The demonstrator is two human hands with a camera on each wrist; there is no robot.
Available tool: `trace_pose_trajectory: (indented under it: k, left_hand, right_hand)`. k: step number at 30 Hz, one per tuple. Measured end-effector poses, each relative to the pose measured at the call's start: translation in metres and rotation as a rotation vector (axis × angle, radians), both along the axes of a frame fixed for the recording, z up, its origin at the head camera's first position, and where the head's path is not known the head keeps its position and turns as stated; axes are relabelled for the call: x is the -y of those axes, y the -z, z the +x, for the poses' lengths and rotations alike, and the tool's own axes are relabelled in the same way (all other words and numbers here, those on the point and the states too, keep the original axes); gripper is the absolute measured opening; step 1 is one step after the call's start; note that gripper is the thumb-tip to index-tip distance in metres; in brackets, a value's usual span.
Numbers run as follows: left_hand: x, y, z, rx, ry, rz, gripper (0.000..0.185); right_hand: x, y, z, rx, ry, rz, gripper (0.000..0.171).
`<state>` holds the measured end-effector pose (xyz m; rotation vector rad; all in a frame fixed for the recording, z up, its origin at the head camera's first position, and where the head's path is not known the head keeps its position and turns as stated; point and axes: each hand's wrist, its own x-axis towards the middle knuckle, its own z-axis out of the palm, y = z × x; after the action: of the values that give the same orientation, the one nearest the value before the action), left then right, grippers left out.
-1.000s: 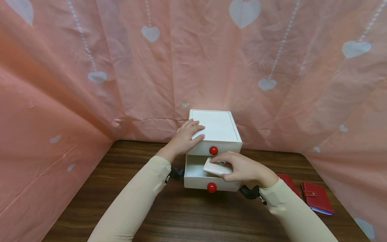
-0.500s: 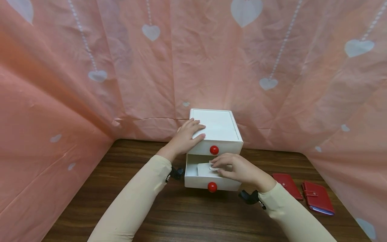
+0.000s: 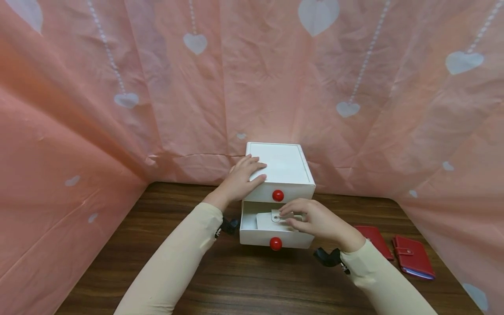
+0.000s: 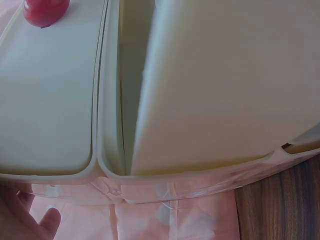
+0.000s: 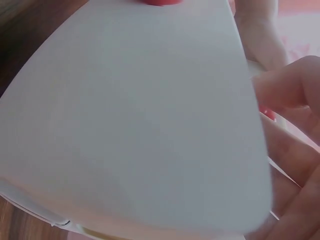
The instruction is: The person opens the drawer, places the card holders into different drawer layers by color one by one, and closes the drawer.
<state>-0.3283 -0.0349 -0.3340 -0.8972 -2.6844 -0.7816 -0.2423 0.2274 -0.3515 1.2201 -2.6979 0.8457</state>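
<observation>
— Resting flat on the top of the white drawer box (image 3: 280, 168), is that the left hand (image 3: 243, 178)?

— Yes. Its fingers lie straight across the near left part of the box top and curl round nothing; it only presses down. The box stands at the back edge of the wooden table (image 3: 220, 280), against the pink curtain (image 3: 118, 87).

— And the right hand (image 3: 315, 221)?

— It reaches over the open lower drawer (image 3: 252, 236), which is pulled out toward the person. The fingertips (image 3: 284, 214) are down on a white wallet (image 3: 271, 221) lying inside the drawer. The fingers look slightly bent over it; whether they pinch it or merely touch it, I cannot tell.

— The wallet's snap tab?

— It faces up, right at the fingertips.

— The upper drawer?

— Closed, its red knob (image 3: 278, 195) just above the hand. A second red knob (image 3: 275, 243) sits on the open drawer's front.

— Anything else on the table?

— Two red wallets (image 3: 413, 260) lie near the right edge, well apart from the box.

— The wrist views?

— Only close white box surfaces and blurred fingers.
</observation>
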Motion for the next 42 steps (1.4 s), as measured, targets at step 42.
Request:
trace_pose_trajectory:
  k: [42]
  left_hand:
    - [0.0, 0.003, -0.004, -0.003, -0.011, 0.0, 0.049]
  right_hand:
    - [-0.012, 0.004, 0.022, -0.05, 0.069, -0.074, 0.022]
